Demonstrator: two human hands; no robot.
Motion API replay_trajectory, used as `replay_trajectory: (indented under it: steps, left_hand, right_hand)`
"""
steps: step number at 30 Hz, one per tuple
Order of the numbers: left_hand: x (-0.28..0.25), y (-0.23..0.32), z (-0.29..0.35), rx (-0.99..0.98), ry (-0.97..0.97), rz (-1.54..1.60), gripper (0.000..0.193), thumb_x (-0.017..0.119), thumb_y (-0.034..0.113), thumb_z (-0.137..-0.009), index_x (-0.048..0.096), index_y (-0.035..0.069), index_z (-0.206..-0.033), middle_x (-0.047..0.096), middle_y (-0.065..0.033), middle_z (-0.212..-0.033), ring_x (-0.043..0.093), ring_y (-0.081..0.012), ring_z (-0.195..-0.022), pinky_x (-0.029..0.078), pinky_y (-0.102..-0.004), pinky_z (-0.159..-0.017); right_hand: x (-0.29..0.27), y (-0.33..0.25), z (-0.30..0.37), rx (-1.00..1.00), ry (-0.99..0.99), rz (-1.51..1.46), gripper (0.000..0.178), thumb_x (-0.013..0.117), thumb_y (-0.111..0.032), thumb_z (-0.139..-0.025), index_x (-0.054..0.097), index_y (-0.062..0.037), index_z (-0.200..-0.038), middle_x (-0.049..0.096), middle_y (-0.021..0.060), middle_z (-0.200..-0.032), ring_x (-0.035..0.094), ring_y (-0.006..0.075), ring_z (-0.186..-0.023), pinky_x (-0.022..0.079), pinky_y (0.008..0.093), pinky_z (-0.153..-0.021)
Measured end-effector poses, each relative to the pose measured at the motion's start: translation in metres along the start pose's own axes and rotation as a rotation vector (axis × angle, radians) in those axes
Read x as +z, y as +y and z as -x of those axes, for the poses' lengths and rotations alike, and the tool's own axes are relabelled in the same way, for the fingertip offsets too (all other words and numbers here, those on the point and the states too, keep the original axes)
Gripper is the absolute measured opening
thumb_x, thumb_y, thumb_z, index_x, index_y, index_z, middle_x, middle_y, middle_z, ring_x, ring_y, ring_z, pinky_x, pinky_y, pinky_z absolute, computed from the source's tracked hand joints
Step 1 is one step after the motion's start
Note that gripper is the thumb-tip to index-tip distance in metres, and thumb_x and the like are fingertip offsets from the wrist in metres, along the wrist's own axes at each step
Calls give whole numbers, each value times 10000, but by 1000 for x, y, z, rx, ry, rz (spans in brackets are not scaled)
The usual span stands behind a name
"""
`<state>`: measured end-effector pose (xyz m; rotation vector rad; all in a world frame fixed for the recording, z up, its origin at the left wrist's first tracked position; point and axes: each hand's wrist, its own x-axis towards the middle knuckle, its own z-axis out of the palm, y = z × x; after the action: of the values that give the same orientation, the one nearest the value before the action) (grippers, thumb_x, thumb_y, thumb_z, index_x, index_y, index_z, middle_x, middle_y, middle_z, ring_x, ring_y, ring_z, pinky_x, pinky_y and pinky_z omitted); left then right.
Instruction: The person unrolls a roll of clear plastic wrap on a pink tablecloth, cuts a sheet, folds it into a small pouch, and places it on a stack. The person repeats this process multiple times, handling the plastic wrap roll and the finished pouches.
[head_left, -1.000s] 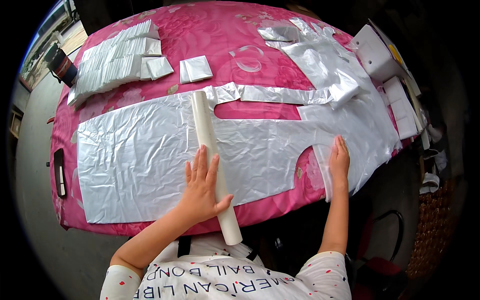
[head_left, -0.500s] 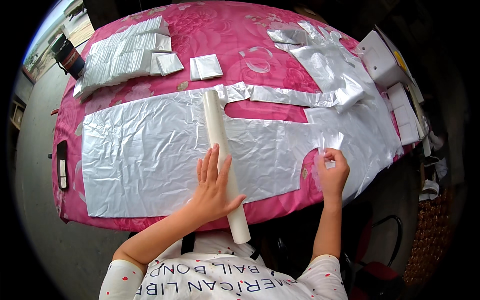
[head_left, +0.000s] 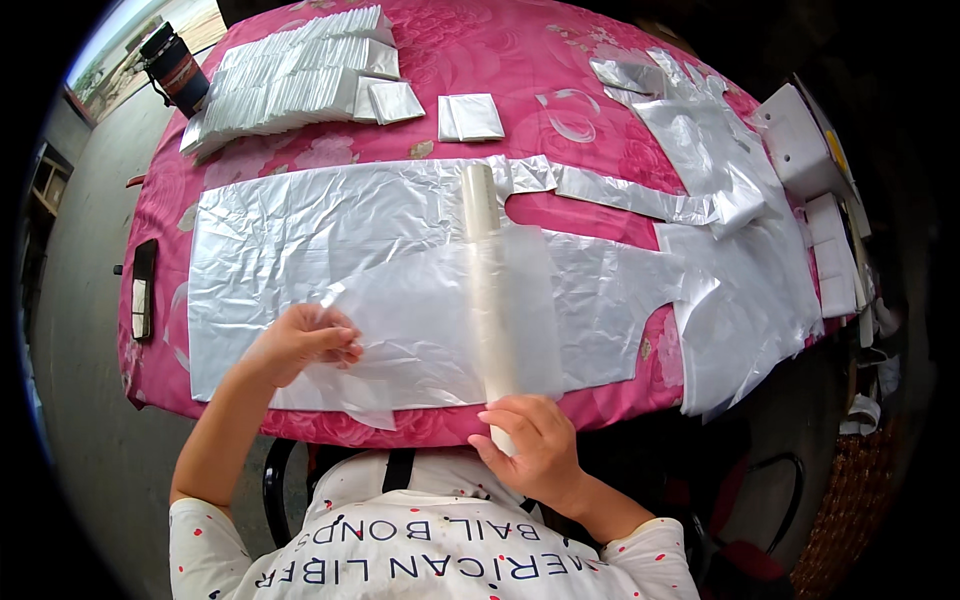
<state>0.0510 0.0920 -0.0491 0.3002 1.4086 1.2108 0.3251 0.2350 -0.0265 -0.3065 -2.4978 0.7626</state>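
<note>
Layered silvery-white plastic sheets (head_left: 250,240), shaped like aprons with a strap, lie spread over the table. A pale tube (head_left: 482,205) rests across them, front to back. Over its middle part lies a thin translucent plastic film (head_left: 420,300). My left hand (head_left: 305,343) is closed in a pinch on the film's left edge, fingers curled. At the tube's near end my right hand (head_left: 530,447) is closed, thumb and fingers about the tube just beyond the table's front edge.
A pink flowered cloth (head_left: 460,50) covers the table. Rows of folded silvery packets (head_left: 290,95) stand far left, with two more packets (head_left: 470,117) beside them. A dark flask (head_left: 177,75), a black-and-white object (head_left: 144,290) and white boxes (head_left: 795,135) are at the edges.
My left hand has left the tube and moved left, now with film in its fingers. My right hand has come from the sheets' right side to the tube's near end. Film now covers the tube.
</note>
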Motion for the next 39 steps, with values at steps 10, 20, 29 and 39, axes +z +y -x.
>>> replay_trajectory:
  steps: [10, 20, 29, 39]
  left_hand:
    - [-104, 11, 58, -31, 376, -587, 103, 609, 60, -789, 610, -13, -862, 650, -61, -746, 619, -133, -675, 481, -241, -623]
    - [66, 7, -18, 956, 317, -1060, 422, 562, 20, -789, 483, 24, -1203, 483, -149, -1270, 464, -341, -1152, 384, -397, -956]
    - [120, -36, -81, 921, 289, -1314, 531, 421, 44, -798, 326, -107, -1299, 306, -262, -1385, 273, -386, -1308, 196, -458, -1087]
    - [124, -36, -80, 886, 337, -1486, 563, 361, 177, -841, 303, -143, -1302, 304, -290, -1378, 256, -390, -1320, 168, -460, -1096]
  right_hand:
    - [-5, 0, 28, 718, -463, -23, 507, 683, -442, -709, 549, 19, -869, 623, 183, -667, 631, 338, -614, 505, 406, -580]
    - [-8, 0, 29, 773, -480, -46, 487, 673, -415, -716, 557, 34, -866, 627, 199, -688, 631, 353, -639, 509, 409, -608]
    - [-12, 4, 29, 820, -540, -148, 524, 675, -458, -728, 588, 40, -868, 632, 211, -716, 636, 354, -678, 507, 405, -641]
    - [9, 100, -93, 707, -322, -329, 605, 540, -526, -839, 626, 70, -778, 625, 148, -655, 609, 207, -591, 473, 316, -559]
